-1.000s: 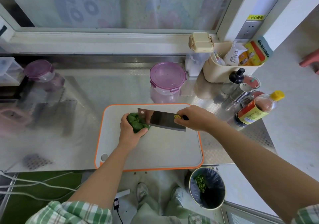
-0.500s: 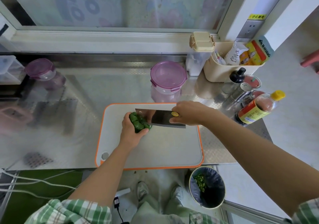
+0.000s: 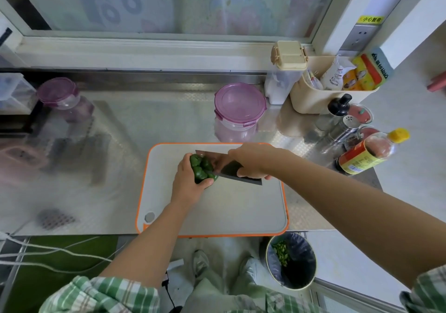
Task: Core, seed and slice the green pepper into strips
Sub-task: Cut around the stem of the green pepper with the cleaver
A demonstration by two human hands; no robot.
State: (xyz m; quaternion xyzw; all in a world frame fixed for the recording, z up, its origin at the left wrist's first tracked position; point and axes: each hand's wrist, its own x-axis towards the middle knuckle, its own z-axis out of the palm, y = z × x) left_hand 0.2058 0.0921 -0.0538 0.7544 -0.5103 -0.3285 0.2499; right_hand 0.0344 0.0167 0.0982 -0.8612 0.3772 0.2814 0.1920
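The green pepper (image 3: 201,169) is gripped by the left hand (image 3: 187,180) on the cutting board (image 3: 229,211) (far-left part). The cleaver (image 3: 231,169) is clasped by the right hand (image 3: 253,160), its blade touching the pepper.

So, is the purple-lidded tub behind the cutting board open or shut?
Shut: the purple lid sits flat on the clear tub, and its side clips look folded down.

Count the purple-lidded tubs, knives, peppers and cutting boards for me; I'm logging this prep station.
Purple-lidded tubs: 2
Knife: 1
Pepper: 1
Cutting board: 1
Total: 5
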